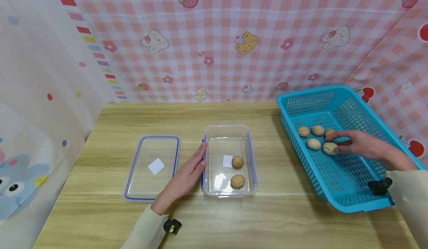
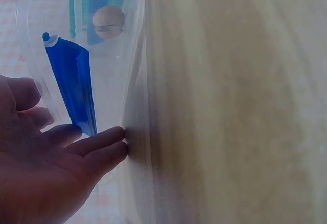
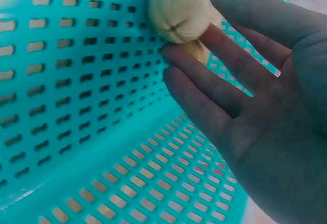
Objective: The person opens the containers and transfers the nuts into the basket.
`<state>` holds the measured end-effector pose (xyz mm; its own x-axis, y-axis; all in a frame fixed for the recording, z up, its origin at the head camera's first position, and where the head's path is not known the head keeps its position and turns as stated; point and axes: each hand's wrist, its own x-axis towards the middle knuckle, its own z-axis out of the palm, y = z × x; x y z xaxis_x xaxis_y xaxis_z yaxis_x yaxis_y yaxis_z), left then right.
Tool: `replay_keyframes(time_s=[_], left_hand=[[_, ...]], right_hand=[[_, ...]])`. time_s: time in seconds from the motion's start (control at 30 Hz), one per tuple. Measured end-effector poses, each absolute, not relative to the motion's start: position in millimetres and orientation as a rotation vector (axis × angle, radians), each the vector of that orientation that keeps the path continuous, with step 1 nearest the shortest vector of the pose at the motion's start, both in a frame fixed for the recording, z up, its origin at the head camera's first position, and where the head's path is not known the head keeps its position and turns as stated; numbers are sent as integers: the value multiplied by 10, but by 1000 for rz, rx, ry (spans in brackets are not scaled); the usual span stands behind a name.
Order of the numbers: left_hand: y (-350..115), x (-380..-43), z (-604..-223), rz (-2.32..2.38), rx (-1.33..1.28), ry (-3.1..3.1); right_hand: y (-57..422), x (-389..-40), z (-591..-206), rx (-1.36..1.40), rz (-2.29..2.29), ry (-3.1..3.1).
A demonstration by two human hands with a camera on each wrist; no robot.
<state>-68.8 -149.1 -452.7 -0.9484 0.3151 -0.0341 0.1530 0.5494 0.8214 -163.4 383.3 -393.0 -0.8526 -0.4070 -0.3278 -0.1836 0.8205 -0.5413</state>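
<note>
My left hand (image 1: 187, 176) rests its nearly straight fingers against the left side of a clear plastic box (image 1: 215, 148). In the left wrist view its fingertips touch the box beside a blue side clip (image 2: 71, 83). Inside the box lie two walnuts (image 1: 237, 181), one next to a small white square (image 1: 227, 161). My right hand (image 1: 364, 145) reaches into a turquoise basket (image 1: 351, 174), with thumb and fingers spread about a walnut (image 1: 329, 148) on its floor. In the right wrist view this walnut (image 3: 178, 12) sits at the fingertips. Several more walnuts (image 1: 313, 144) lie close by.
A clear lid (image 1: 152, 145) with a blue seal and a white square lies flat, left of the box. All stand on a wooden table (image 1: 234, 223). Checked pink cloth (image 1: 227, 70) hangs behind, and a white patterned cloth (image 1: 40, 70) at left.
</note>
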Motion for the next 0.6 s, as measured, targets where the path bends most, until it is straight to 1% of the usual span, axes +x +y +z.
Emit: replay_keyframes(time_s=[0.3, 0.47, 0.6], left_hand=[[-1502, -675, -4526, 1359, 390, 2602], [-1499, -682, -4519, 1351, 389, 2601], [-1495, -684, -4517, 1350, 408, 2614]], right_hand=[[3849, -1590, -3671, -412, -668, 2734], [3837, -1502, -3540, -384, -773, 2851], [3800, -1398, -3443, -301, -845, 2955]])
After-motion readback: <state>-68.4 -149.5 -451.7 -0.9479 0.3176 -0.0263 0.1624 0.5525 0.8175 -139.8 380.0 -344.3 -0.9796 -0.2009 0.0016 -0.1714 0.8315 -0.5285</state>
